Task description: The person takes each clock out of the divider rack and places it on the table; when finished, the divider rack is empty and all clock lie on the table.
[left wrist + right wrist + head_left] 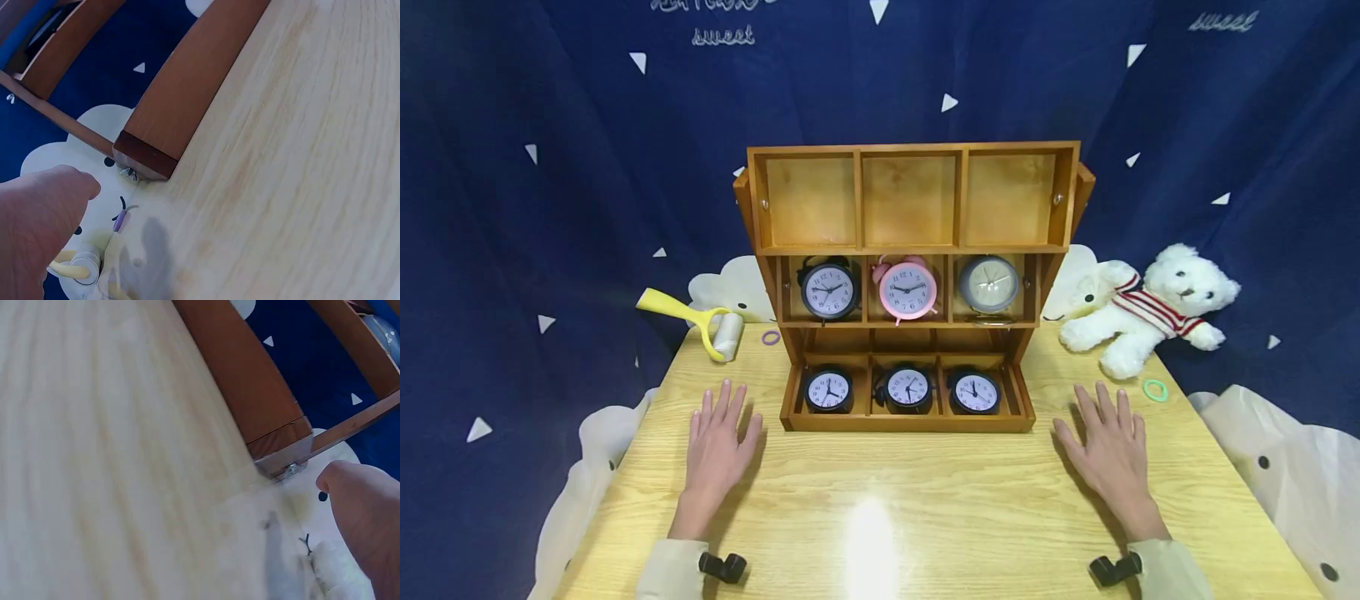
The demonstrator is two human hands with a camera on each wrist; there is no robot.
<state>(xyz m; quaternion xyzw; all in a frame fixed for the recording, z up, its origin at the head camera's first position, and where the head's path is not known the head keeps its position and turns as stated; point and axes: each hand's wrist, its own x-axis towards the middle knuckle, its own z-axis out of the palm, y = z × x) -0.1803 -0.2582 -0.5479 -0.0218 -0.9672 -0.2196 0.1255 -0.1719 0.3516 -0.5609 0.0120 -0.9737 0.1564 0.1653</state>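
Note:
My left hand (721, 446) is over the table's left side with fingers spread and nothing in it. My right hand (1108, 450) mirrors it on the right, fingers also spread and holding nothing. Between and beyond them stands a three-tier wooden shelf (910, 423). Its bottom row holds three black alarm clocks, among them the left one (828, 390), the middle one (907, 387) and the right one (974, 392). On the middle row are a dark twin-bell clock (829, 290), a pink twin-bell clock (907, 289) and a grey round clock (988, 284). The top compartments are bare.
A yellow-handled lint roller (700, 321) and a purple ring (771, 337) lie at the back left. At the back right are a white teddy bear (1150, 308) in a striped top and a green ring (1155, 390). A dark blue curtain (587, 108) hangs behind.

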